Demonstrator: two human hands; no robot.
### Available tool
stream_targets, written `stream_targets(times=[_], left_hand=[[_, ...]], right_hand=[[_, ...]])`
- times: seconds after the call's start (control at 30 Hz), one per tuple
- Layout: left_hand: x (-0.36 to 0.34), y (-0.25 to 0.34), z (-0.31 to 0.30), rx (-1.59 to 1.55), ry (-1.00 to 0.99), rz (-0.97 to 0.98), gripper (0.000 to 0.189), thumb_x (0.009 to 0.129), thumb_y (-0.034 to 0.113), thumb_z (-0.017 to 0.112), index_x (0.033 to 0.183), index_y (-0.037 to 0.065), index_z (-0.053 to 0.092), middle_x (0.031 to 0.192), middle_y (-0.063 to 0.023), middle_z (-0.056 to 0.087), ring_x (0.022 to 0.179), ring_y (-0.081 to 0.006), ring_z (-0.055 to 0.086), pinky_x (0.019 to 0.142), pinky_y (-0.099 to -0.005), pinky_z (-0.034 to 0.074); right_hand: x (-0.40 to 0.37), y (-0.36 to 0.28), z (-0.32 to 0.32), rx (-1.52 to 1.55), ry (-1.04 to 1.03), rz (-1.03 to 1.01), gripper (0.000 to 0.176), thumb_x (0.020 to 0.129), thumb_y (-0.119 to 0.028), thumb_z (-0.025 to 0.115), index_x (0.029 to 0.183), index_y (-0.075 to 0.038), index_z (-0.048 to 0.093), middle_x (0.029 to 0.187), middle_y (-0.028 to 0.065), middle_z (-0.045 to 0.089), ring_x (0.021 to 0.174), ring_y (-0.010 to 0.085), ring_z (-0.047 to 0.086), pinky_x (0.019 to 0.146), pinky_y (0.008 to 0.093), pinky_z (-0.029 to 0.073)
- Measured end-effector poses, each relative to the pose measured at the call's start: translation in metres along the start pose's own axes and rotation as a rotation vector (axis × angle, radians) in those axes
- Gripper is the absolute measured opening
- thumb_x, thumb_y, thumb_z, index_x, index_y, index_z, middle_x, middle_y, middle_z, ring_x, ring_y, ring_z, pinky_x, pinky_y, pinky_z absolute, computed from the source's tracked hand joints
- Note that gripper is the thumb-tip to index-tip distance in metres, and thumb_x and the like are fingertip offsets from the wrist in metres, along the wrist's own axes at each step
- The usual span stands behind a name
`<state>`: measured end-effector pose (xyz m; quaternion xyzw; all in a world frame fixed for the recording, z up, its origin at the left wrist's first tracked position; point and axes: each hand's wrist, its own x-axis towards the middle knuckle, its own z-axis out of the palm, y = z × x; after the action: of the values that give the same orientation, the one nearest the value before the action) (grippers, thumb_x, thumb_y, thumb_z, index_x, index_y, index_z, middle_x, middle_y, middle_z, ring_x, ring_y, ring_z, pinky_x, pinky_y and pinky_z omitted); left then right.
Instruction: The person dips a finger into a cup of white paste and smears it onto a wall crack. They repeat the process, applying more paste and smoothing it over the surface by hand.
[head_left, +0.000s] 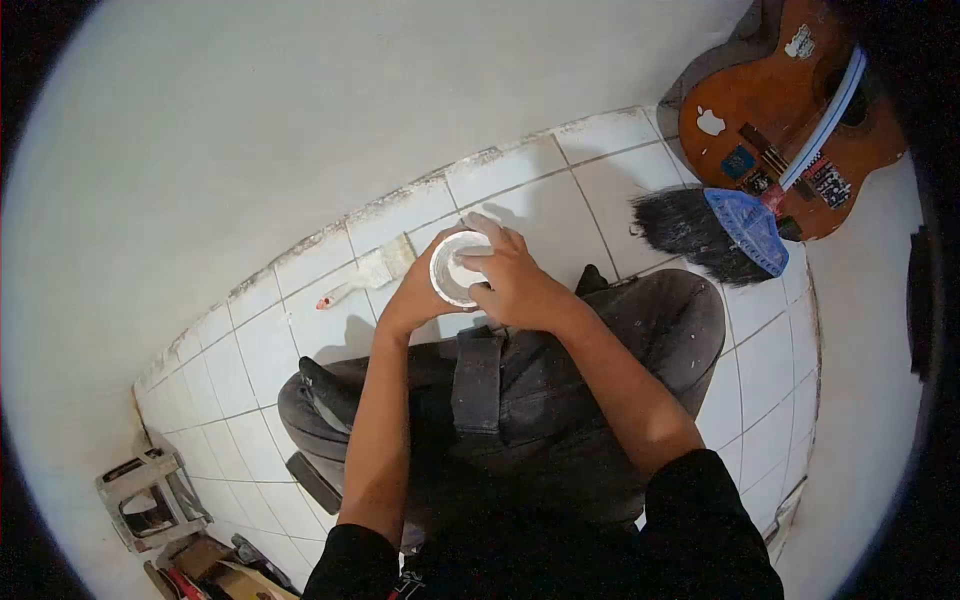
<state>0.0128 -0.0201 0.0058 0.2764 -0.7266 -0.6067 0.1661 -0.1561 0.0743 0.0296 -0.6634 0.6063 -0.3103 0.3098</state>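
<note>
A round white cup (437,270), seen from above, is held over the person's crossed legs near the tiled floor. My left hand (412,296) wraps round its left side. At the cup's right side is my right hand (512,280), with its index finger reaching over the rim into the opening and its other fingers bent at the edge. Whitish material shows inside the cup. Just left of the cup, a paintbrush (380,268) with a white-smeared handle and pale bristles lies on the tiles.
A broom (745,232) with black bristles and a blue head leans by a brown guitar (750,110) at the upper right. A step stool (150,503) and a cardboard box (235,578) stand at the lower left. The wall (250,130) meets the floor ahead.
</note>
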Motion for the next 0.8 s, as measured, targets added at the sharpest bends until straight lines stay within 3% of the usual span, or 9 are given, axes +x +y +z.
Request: stream_targets(times=[0.07, 0.47, 0.7, 0.77, 0.8], left_hand=[[-0.001, 0.000, 0.000, -0.044, 0.003, -0.052, 0.098, 0.055, 0.014, 0.091, 0.140, 0.005, 0.044, 0.133, -0.0077, 0.055, 0.123, -0.0199, 0.052, 0.106, -0.0351, 0.041], [-0.005, 0.001, 0.001, -0.074, 0.031, -0.117, 0.094, 0.057, 0.014, 0.091, 0.138, 0.004, 0.045, 0.129, -0.0073, 0.058, 0.120, -0.0181, 0.054, 0.104, -0.0345, 0.042], [-0.005, 0.001, 0.003, -0.063, 0.023, -0.118, 0.092, 0.058, 0.014, 0.091, 0.138, 0.004, 0.046, 0.131, -0.0081, 0.057, 0.121, -0.0186, 0.053, 0.104, -0.0347, 0.042], [-0.004, 0.003, 0.003, -0.006, 0.005, -0.114, 0.100, 0.055, 0.021, 0.094, 0.139, 0.004, 0.044, 0.134, -0.0089, 0.055, 0.124, -0.0217, 0.052, 0.106, -0.0381, 0.040], [-0.005, 0.007, 0.004, -0.006, 0.008, -0.114, 0.100, 0.055, 0.021, 0.094, 0.139, 0.004, 0.044, 0.134, -0.0089, 0.055, 0.124, -0.0217, 0.052, 0.106, -0.0381, 0.040]], right_hand=[[0.001, -0.001, 0.000, 0.030, -0.010, 0.018, 0.042, 0.079, -0.013, 0.060, 0.120, -0.003, 0.066, 0.148, 0.0317, 0.029, 0.135, 0.0490, 0.029, 0.113, 0.0502, 0.026], [0.001, 0.003, 0.009, 0.002, -0.075, -0.025, 0.039, 0.082, -0.020, 0.065, 0.120, -0.012, 0.068, 0.151, 0.0323, 0.021, 0.136, 0.0521, 0.026, 0.113, 0.0522, 0.024], [0.003, -0.003, -0.002, -0.009, -0.101, 0.046, 0.035, 0.078, -0.018, 0.065, 0.112, -0.014, 0.072, 0.152, 0.0291, 0.022, 0.137, 0.0515, 0.025, 0.113, 0.0539, 0.025], [0.004, 0.001, -0.004, -0.008, -0.071, 0.035, 0.035, 0.077, -0.017, 0.064, 0.111, -0.013, 0.072, 0.153, 0.0281, 0.023, 0.137, 0.0512, 0.024, 0.113, 0.0541, 0.026], [0.005, 0.004, -0.002, -0.047, -0.023, 0.031, 0.036, 0.077, -0.022, 0.065, 0.111, -0.014, 0.072, 0.154, 0.0241, 0.021, 0.137, 0.0523, 0.024, 0.110, 0.0587, 0.029]])
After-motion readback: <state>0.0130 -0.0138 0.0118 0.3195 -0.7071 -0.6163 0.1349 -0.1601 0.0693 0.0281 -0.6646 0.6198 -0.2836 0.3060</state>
